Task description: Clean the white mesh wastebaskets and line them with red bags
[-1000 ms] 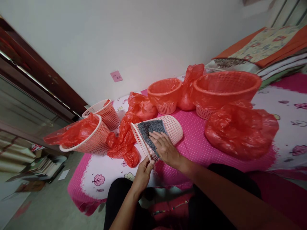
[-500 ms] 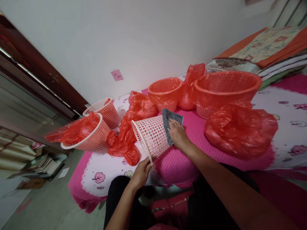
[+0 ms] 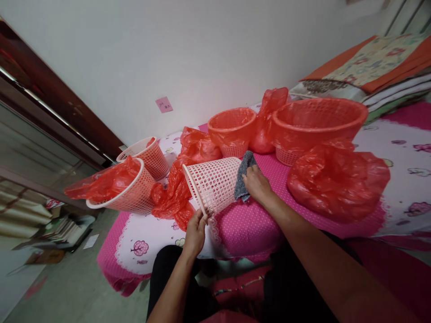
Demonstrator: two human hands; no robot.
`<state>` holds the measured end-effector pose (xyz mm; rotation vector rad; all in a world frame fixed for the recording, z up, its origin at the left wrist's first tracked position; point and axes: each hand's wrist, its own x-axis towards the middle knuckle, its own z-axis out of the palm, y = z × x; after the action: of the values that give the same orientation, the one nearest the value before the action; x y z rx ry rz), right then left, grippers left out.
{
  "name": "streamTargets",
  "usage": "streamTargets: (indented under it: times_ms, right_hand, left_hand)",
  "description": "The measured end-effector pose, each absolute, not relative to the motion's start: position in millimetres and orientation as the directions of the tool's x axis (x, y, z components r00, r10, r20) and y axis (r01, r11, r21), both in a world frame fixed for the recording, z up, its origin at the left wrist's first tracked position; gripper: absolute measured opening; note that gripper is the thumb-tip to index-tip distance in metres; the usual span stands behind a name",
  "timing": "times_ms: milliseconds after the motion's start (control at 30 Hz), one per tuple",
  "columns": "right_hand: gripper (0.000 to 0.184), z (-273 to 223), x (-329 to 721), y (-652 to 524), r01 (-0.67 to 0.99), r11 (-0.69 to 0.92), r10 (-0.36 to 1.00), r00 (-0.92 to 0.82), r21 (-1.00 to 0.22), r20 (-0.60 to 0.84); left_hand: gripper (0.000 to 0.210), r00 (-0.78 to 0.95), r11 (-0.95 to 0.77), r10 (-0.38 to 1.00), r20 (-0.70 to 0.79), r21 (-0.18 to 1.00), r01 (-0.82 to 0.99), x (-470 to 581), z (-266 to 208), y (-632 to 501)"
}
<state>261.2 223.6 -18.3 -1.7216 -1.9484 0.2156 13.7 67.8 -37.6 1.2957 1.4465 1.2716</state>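
A pale pink plastic wastebasket (image 3: 217, 181) with a perforated wall lies on its side in front of me, mouth to the left. My left hand (image 3: 197, 231) grips its rim at the lower near edge, thumb on one side and fingers on the other. At the basket's base end, my right hand (image 3: 256, 184) is closed on a grey cloth (image 3: 243, 177), which is bunched against the bottom of the basket. A crumpled red plastic bag (image 3: 173, 197) lies just left of the basket's mouth.
Red-lined baskets stand behind: a small one (image 3: 232, 128) and a larger one (image 3: 319, 119). A puffed red bag (image 3: 336, 184) lies at right. Two more pink baskets, one tilted (image 3: 143, 195) and one upright (image 3: 158, 163), are at left. Folded bedding (image 3: 370, 67) is stacked far right on the bed.
The cloth, spread flat against the basket's base before, is now bunched in my right hand, which has shifted slightly right. The basket has turned a little and its near rim has risen with my left hand.
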Motion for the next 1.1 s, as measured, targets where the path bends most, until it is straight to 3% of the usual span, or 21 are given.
streamTargets:
  times_ms: [567, 1100]
  right_hand:
    - [0.009, -40.5, 238.8, 209.3, 0.684, 0.489, 0.831, -0.176, -0.542, 0.528]
    - [0.018, -39.0, 192.3, 138.2, 0.322, 0.67, 0.726, -0.472, -0.669, 0.5]
  left_hand:
    - [0.048, -0.199, -0.045, 0.977, 0.074, 0.988, 0.146, 10.6, -34.7, 73.4]
    - [0.042, -0.154, -0.067, 0.982, 0.105, 0.969, 0.238, 19.3, -39.0, 67.9]
